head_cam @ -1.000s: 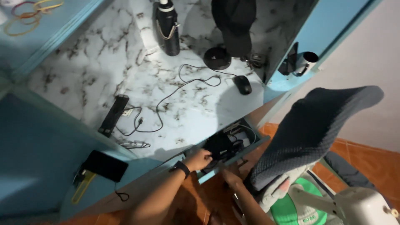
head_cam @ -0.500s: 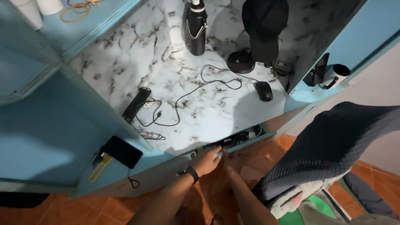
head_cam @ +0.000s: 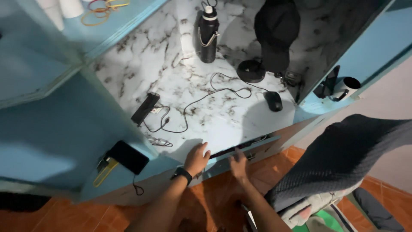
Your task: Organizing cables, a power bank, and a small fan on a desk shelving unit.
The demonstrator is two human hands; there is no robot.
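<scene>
drawer point(head_cam: 253, 146) lower centre, nearly shut under marble desk point(head_cam: 214, 111) | my left hand point(head_cam: 196, 158) flat on its left end | my right hand point(head_cam: 238, 160) open, pressing its front | hands apart

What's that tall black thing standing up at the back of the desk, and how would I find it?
Start at the white marble-patterned desk set between blue shelves. Look to its far back edge, left of the black cap hanging on a round stand. There stands a black water bottle, upright, with a white lid and a pale cord looped round its neck; unlike the flat mouse and power strip, it is the only tall thing.
</scene>
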